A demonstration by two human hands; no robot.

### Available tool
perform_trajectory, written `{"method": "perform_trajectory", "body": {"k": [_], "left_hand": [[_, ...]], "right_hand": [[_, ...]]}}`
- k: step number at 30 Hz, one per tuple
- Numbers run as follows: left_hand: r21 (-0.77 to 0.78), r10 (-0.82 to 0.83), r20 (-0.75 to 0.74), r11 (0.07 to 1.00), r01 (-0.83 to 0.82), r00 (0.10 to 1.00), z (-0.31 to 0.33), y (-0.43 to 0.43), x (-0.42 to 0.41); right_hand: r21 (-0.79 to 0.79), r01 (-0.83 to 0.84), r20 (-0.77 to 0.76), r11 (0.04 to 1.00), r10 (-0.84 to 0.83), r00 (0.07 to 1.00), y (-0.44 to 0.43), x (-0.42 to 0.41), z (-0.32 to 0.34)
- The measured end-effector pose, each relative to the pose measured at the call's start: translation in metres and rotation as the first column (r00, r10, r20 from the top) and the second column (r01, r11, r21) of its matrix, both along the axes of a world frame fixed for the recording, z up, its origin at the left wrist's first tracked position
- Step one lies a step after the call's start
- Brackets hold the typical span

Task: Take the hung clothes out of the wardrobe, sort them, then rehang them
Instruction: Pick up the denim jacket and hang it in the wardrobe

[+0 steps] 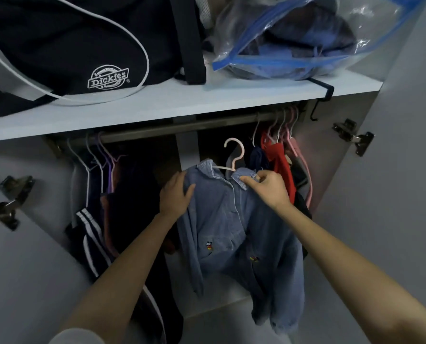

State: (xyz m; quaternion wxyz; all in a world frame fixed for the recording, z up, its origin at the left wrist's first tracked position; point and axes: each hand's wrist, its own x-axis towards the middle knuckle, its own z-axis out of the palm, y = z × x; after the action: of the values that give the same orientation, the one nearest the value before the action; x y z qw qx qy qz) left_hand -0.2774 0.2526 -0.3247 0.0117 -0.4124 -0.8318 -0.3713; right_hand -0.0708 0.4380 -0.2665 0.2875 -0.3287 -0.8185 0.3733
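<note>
left hand point(176, 194), right hand point(269, 191) grip denim shirt point(232, 232); clear bag point(256, 59) holds clothes point(306, 33).

The middle stretch of the rail point(182, 126) is bare, so that is where I can reach in. Dark clothes point(132, 199) block the rail's left end. A red garment point(279, 160) and pink hangers point(294, 145) crowd its right end. The shelf point(182, 100) sits close above the rail. The denim shirt point(227, 219) I hold fills the space below the rail's middle.
</note>
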Motion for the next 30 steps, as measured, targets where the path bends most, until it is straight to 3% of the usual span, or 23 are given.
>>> {"method": "perform_trajectory", "body": {"k": [4,9,19,30], "left_hand": [[-0.158,0.041,-0.1,0.986,-0.056,0.994,-0.004,0.008,-0.012],[-0.22,0.021,-0.151,0.974,-0.054,0.988,-0.002,0.015,-0.011],[-0.234,0.007,-0.178,0.971,-0.049,0.984,0.001,0.026,-0.031],[-0.264,0.029,-0.133,0.962,-0.064,0.991,-0.005,0.026,-0.051]], "right_hand": [[-0.029,0.099,-0.011,0.995,-0.099,0.995,0.011,-0.022,0.005],[-0.048,0.193,-0.021,0.98,-0.194,0.981,0.017,-0.043,0.009],[-0.106,0.307,-0.098,0.946,-0.317,0.943,0.031,-0.081,0.024],[-0.196,0.374,-0.034,0.907,-0.387,0.921,0.055,-0.104,0.007]]}}
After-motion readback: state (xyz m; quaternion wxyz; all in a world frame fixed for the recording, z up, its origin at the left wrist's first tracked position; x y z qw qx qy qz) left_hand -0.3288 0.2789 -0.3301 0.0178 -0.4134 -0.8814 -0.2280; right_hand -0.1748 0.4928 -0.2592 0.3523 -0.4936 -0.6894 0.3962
